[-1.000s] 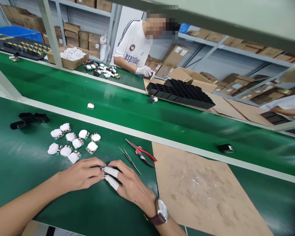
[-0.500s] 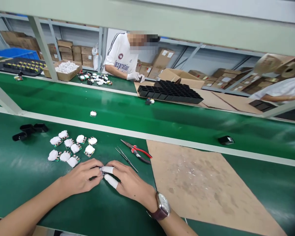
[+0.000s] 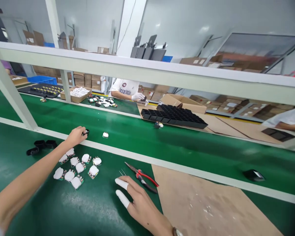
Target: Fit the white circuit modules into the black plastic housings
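My left hand [image 3: 76, 137] reaches over the white strip to the green belt, its fingers closed on a small black housing [image 3: 86, 132]. Most of that piece is hidden by the fingers. My right hand [image 3: 141, 203], with white finger cots on two fingers, is held apart from everything with its fingers spread. Beyond its fingertips lie red-and-black pliers [image 3: 142, 177] and tweezers [image 3: 122, 172], which the hand partly covers. Several small circuit boards topped with white putty-like lumps [image 3: 80, 167] lie below my left forearm. One more such board [image 3: 105, 134] sits on the belt.
Black empty housings [image 3: 40, 144] stand at the left. Brown cardboard [image 3: 199, 200] covers the bench at right. A black piece [image 3: 254, 175] lies on the belt. Across it, a co-worker's gloved hands [image 3: 139, 97] hold a dark part beside rows of black housings [image 3: 174, 116]. A frame post [image 3: 13, 85] rises at left.
My hands, together over the bench before, have parted. The left has carried the black piece forward to the belt; the right has let go and opened. The view has tilted up.
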Demonstrator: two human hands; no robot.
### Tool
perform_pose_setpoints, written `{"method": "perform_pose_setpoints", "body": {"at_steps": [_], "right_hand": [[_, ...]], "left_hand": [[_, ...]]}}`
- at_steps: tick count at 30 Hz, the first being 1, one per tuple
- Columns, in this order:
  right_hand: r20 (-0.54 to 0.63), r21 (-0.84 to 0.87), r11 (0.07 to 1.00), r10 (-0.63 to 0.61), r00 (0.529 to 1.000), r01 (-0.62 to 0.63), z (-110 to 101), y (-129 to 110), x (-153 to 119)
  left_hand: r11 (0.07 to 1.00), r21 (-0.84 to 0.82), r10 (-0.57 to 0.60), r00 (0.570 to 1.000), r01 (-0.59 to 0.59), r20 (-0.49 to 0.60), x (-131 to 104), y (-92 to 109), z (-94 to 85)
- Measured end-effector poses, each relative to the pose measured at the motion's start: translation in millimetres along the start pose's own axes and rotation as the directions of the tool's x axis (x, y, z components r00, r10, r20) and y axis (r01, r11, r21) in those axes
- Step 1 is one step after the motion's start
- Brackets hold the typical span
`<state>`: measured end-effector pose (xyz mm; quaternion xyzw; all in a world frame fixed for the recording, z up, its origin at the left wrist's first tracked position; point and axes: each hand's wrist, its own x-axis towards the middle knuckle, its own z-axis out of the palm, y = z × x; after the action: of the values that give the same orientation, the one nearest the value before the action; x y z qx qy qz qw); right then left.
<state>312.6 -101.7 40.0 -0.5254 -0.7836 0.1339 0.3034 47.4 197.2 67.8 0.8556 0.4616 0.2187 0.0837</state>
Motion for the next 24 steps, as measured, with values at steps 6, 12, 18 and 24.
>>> {"method": "perform_pose_setpoints", "body": {"at_steps": [6, 12, 18, 24], "right_hand": [[-0.016, -0.164, 0.981, 0.102, 0.995, -0.104, 3.5, 51.6, 55.8], [-0.019, -0.264, 0.931, 0.258, 0.966, -0.253, 22.5, 118.5, 154.7], [-0.024, -0.253, 0.942, 0.220, 0.975, -0.219, 42.6, 127.9, 218.7], [0.000, -0.193, 0.980, 0.052, 0.999, -0.051, 37.5, 69.9, 153.0]], "left_hand": [[0.996, 0.062, -0.069, 0.996, 0.066, 0.053, 11.3, -46.6, -12.2], [0.977, 0.170, -0.147, 0.983, 0.127, 0.110, -37.8, -97.3, -88.2], [0.931, 0.302, -0.264, 0.951, 0.206, 0.164, -91.8, -112.1, -106.8], [0.964, 0.235, -0.151, 0.983, 0.122, 0.108, -100.7, -67.1, -97.8]]}}
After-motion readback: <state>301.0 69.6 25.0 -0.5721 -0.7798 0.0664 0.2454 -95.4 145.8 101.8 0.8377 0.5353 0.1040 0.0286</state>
